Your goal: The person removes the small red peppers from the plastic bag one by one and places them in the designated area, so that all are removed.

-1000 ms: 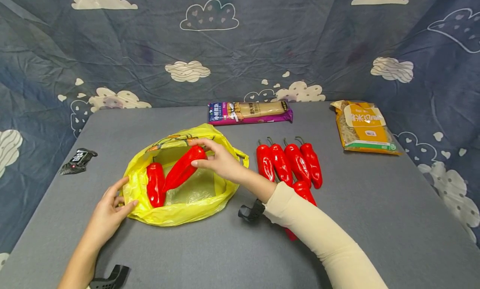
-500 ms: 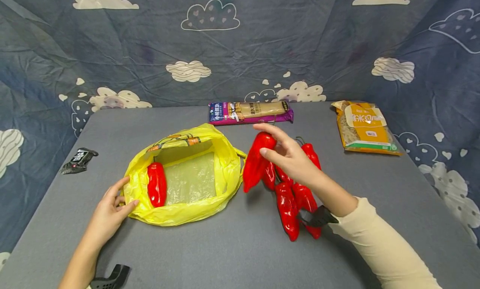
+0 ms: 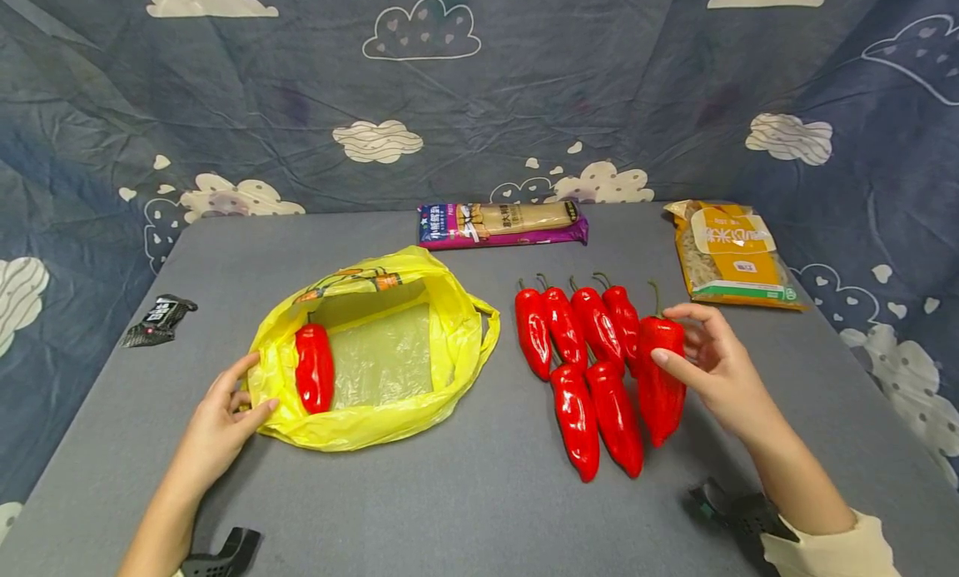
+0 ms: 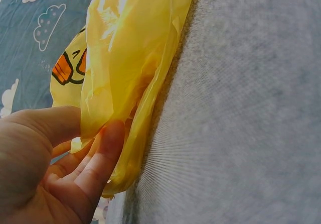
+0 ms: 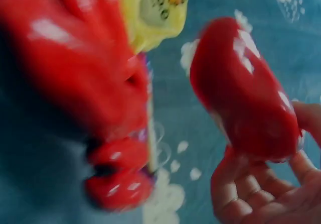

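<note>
An open yellow plastic bag [image 3: 449, 398] lies on its side on the table with one red pepper [image 3: 314, 369] inside it. At its left edge my left hand [image 3: 217, 423] pinches the bag's rim; the left wrist view shows thumb and fingers at the folded yellow plastic [image 4: 145, 48]. On the right side, my right hand [image 3: 715, 369] grips a red pepper [image 3: 659, 381] by its stem end, tip pointing down. Just left of it lie several glossy red peppers in two rows, such as a front one [image 3: 575, 423]. They loom large and blurred beside the held pepper [image 5: 241, 93] in the right wrist view.
A purple pack of pasta [image 3: 502, 225] lies at the back of the table. To its right is an orange and clear food bag [image 3: 734, 256]. A small black wrapped packet [image 3: 160, 320] sits near the left edge. Cloud-patterned cloth [image 3: 524, 86] hangs behind.
My right hand has carried the pepper out of the bag, across to the right, past the other peppers. The left hand stays on the bag's rim.
</note>
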The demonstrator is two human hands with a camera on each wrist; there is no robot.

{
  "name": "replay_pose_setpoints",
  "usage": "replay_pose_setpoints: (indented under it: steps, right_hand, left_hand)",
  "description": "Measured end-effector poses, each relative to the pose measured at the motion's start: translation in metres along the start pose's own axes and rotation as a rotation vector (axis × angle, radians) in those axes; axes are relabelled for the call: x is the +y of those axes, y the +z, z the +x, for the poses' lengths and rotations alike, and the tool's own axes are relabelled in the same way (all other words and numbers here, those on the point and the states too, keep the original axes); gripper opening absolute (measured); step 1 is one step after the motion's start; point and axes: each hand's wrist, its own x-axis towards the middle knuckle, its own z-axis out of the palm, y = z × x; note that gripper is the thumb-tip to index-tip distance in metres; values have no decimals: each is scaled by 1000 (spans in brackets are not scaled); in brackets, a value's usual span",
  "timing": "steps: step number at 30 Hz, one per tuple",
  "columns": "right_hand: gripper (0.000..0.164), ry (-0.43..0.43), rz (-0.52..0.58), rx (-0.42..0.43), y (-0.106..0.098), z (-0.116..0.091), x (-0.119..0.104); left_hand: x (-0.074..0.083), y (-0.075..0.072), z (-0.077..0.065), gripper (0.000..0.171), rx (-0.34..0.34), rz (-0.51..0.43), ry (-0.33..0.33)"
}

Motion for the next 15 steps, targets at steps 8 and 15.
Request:
replay_pose_setpoints:
  steps: [8,15]
  right_hand:
    - [46,231,-266,-5,-6,-21,37]
    - [40,303,-250,-47,-3,-22,53]
  left_hand:
    - [0,0,1,63,-2,-17,-4]
    - [0,0,1,63,-7,-6,-10]
